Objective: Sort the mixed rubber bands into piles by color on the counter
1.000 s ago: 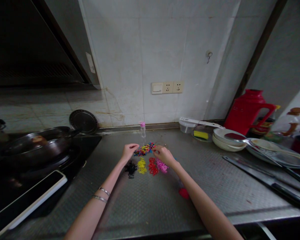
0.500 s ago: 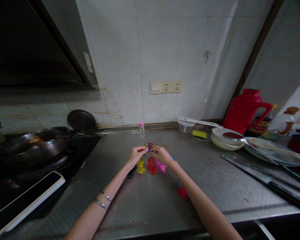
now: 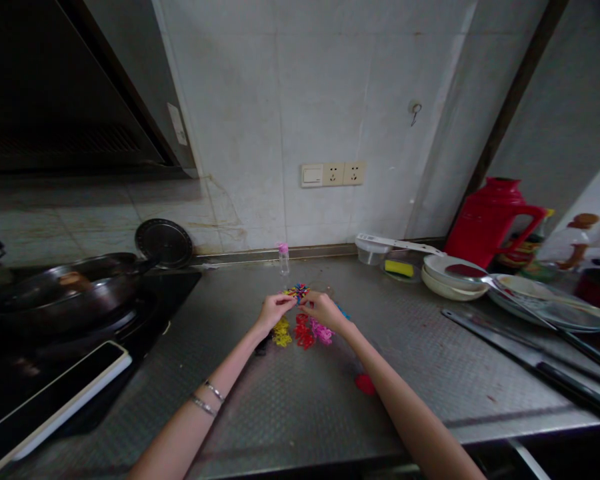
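Note:
Small coloured rubber bands lie sorted on the steel counter [image 3: 305,407]: a yellow heap [image 3: 281,332], a red heap [image 3: 304,333], a pink heap [image 3: 323,332] and a black heap [image 3: 261,345] partly hidden by my wrist. Behind them sits a mixed multicoloured heap [image 3: 298,291]. My left hand [image 3: 273,311] and my right hand [image 3: 323,309] meet over the front edge of that mixed heap, fingers pinched together. What each pinch holds is too small to make out.
A small clear bottle with a pink cap [image 3: 283,258] stands near the wall. A wok [image 3: 75,287] sits on the stove at left, a phone [image 3: 55,400] beside it. Bowls [image 3: 450,275], a red jug [image 3: 495,220], a ladle and knives crowd the right. A red cap [image 3: 365,384] lies by my right forearm.
My left hand moved right from beside the mixed heap until it met my right hand over it. The mixed heap looks more bunched together. The last half second shows almost no movement.

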Demonstrator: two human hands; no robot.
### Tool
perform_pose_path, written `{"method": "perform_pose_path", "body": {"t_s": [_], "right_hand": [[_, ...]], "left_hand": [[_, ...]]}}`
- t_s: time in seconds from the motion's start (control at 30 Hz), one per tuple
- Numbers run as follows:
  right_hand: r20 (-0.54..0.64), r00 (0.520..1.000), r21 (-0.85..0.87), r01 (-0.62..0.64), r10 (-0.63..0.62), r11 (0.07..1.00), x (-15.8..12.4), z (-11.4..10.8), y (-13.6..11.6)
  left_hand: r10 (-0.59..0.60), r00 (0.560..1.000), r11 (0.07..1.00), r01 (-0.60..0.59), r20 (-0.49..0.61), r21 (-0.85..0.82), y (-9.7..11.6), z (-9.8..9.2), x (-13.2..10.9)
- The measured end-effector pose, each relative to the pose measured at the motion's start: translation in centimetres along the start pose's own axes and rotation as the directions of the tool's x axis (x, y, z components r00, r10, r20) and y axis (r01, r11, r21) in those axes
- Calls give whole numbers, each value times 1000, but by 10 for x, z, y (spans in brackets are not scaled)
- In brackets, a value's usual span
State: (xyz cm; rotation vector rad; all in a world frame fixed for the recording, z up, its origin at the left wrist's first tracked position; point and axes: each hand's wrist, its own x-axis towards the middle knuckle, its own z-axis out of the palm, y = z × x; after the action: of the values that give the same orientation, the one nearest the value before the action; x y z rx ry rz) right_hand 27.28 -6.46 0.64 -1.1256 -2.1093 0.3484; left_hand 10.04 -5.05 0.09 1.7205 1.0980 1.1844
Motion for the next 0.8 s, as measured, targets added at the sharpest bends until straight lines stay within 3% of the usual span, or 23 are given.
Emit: {"method": "perform_pose_path", "body": {"t_s": [0.13, 0.3, 0.37, 0.5, 0.8], "right_hand": [[-31, 1000, -13, 3, -4, 1000, 1, -9, 10], [-98, 985, -148, -158, 144, 976, -4, -31, 41], [-106, 975, -217, -213, 194, 953, -8, -40, 53], [-64, 961, -335, -275, 269, 901, -17, -49, 68], [20, 945, -382, -295, 327, 876, -19, -51, 69]], "left_hand": [[0, 1000, 1000, 0, -8, 17, -3, -7, 5], [23, 999, 975, -14, -39, 222, -5, -39, 17], [58, 998, 916, -44, -25, 398, -7, -54, 19], [60, 991, 779, -121, 119, 616, -12, -72, 17], [-63, 975, 754, -94, 214, 650, -20, -79, 13]]}}
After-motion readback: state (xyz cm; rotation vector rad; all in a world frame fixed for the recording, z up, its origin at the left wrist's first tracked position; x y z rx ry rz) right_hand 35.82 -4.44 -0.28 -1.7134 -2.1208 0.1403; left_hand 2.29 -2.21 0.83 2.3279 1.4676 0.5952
